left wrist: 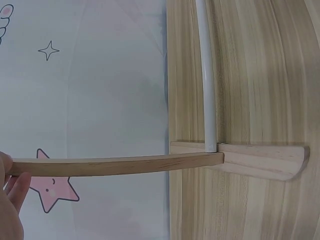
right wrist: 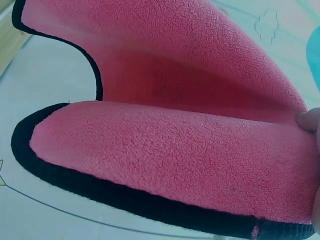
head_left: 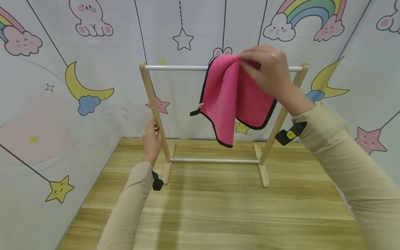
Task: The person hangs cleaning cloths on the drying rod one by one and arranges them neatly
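Observation:
A pink towel [head_left: 223, 93] with black edging hangs in folds from my right hand [head_left: 271, 69], level with the top white rail [head_left: 178, 68] of a wooden drying rack. My right thumb and fingers pinch it near its upper middle, and it overlaps the rail in the head view. A small black loop sticks out at its left corner. Up close, the right wrist view shows the towel's fuzzy surface [right wrist: 150, 150] and a thumb [right wrist: 308, 120] at its edge. With my left hand [head_left: 152, 143] I grip the rack's left upright [left wrist: 115, 166] about halfway up.
The rack stands on two wooden feet [head_left: 264, 175], joined by a lower white bar [head_left: 215, 160], on a wood-grain tabletop [head_left: 218, 215]. Close behind and at the sides hangs a pale cloth backdrop [head_left: 115, 69] printed with stars, moons and rainbows.

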`<state>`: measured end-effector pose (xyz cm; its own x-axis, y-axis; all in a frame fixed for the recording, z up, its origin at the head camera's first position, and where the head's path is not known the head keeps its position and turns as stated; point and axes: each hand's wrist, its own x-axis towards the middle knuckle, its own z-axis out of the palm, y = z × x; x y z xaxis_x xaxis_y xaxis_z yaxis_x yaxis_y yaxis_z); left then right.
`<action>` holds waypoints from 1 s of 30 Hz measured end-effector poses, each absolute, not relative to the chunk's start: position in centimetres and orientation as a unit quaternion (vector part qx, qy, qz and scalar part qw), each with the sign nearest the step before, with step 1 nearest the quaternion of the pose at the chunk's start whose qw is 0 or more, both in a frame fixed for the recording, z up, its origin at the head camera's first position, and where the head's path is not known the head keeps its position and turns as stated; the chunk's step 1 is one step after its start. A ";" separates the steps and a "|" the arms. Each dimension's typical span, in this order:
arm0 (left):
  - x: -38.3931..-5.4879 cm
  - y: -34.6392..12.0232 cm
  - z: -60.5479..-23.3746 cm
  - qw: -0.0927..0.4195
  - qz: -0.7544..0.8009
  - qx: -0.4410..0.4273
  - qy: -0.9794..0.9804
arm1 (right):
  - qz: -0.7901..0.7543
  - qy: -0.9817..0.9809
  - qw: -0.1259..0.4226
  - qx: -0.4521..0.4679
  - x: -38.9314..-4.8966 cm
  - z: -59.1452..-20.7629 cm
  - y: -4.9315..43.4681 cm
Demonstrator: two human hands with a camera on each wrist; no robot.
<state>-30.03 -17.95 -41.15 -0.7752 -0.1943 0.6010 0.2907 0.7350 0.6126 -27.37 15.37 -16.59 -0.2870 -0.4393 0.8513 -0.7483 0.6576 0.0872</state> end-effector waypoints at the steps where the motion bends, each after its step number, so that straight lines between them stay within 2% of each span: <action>1: -30.0 -17.9 -41.2 0.335 -0.363 -0.028 -0.869 | 0.168 -0.786 0.463 0.373 -27.6 -16.5 15.5; 10: -29.9 -18.0 -41.1 0.332 -0.361 -0.026 -0.871 | 0.173 -0.832 0.428 0.308 -30.1 -16.9 16.6; 19: -30.0 -17.9 -41.2 0.324 -0.365 -0.025 -0.872 | 0.183 -0.896 0.308 0.263 -31.3 -18.0 17.6; 25: -30.0 -17.8 -41.2 0.329 -0.367 -0.021 -0.870 | 0.199 -0.906 0.263 0.266 -31.1 -18.2 17.7; 30: -30.0 -17.9 -41.3 0.337 -0.366 -0.019 -0.867 | 0.234 -0.914 0.233 0.234 -30.9 -18.3 17.3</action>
